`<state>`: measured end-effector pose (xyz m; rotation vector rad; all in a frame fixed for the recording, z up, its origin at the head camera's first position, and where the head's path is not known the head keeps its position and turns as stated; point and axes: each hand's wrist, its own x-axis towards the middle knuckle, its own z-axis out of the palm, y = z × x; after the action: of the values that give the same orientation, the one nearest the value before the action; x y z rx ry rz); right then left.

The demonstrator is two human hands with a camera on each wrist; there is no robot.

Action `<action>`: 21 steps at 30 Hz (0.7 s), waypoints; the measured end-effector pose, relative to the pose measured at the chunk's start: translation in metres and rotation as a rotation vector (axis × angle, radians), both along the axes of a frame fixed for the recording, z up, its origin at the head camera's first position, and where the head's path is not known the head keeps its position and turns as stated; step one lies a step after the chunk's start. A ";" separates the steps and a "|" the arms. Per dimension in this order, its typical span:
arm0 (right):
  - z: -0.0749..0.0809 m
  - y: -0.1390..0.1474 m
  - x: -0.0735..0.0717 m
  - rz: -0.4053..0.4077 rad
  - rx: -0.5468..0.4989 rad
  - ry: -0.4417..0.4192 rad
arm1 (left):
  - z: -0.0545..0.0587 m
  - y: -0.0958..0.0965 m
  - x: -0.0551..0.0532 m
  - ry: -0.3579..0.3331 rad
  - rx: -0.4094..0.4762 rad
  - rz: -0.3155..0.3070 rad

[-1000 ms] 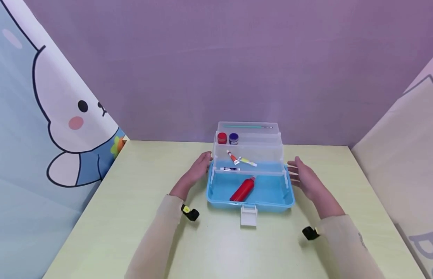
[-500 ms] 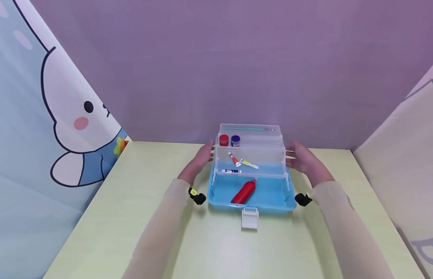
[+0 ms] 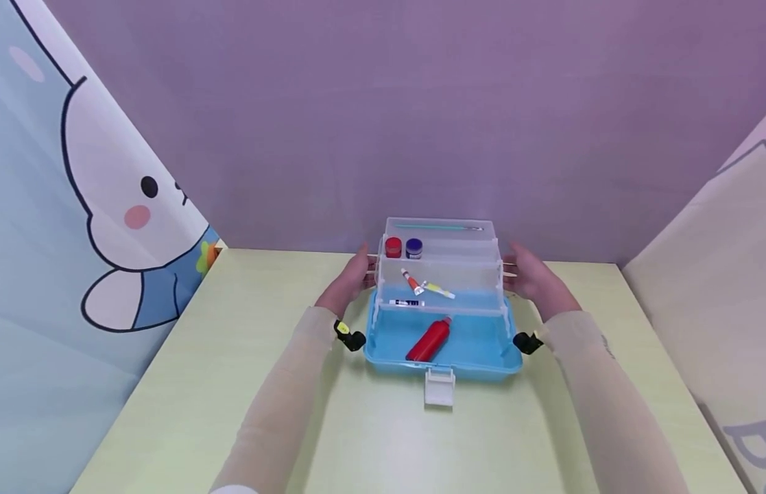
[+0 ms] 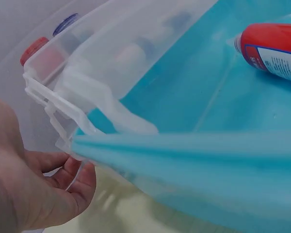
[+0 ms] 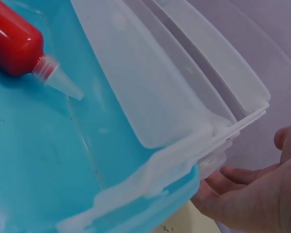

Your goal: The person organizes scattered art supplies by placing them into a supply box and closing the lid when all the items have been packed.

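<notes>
A blue toolbox-style case (image 3: 475,346) stands unfolded, with clear stepped trays (image 3: 463,274) rising at its back. Inside its base lies a red squeeze bottle (image 3: 429,340) with a pointed nozzle. The trays hold a red-lidded jar (image 3: 393,248), a blue-lidded jar (image 3: 414,248), several small paint tubes (image 3: 438,289) and a thin green paintbrush (image 3: 428,227). Beside the trays' left side is my left hand (image 3: 353,278), its fingers reaching behind the case's corner (image 4: 77,145). My right hand (image 3: 533,278) mirrors it at the right, thumb raised and fingertips partly hidden behind the case.
The case rests on a pale table (image 3: 265,357). Close behind it hangs a purple backdrop (image 3: 383,123). A rabbit-print cloth (image 3: 111,226) borders the left, and a pale cloth (image 3: 722,288) the right. A white latch (image 3: 440,387) hangs off the case's front.
Both hands have moved farther back along the case's sides and closer in to its trays. The case and its contents stay in place.
</notes>
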<state>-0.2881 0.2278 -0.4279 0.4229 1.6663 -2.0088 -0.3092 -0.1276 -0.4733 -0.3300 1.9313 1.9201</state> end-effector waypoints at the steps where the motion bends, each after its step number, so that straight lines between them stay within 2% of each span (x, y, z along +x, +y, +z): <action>1: 0.000 -0.002 -0.001 0.002 -0.002 0.000 | 0.000 -0.001 0.000 0.005 0.004 -0.001; 10: 0.001 -0.007 -0.003 -0.034 -0.064 -0.038 | -0.001 -0.001 0.000 0.005 0.021 -0.002; 15: 0.005 -0.006 0.000 -0.033 -0.124 -0.021 | 0.001 -0.001 0.000 0.041 0.042 0.003; 21: 0.011 -0.005 0.004 -0.019 -0.159 0.037 | 0.007 -0.003 0.003 0.108 0.025 -0.025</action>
<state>-0.2845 0.2223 -0.4170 0.3479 1.5144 -2.1558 -0.3065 -0.1306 -0.4663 -0.1970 1.9670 1.9817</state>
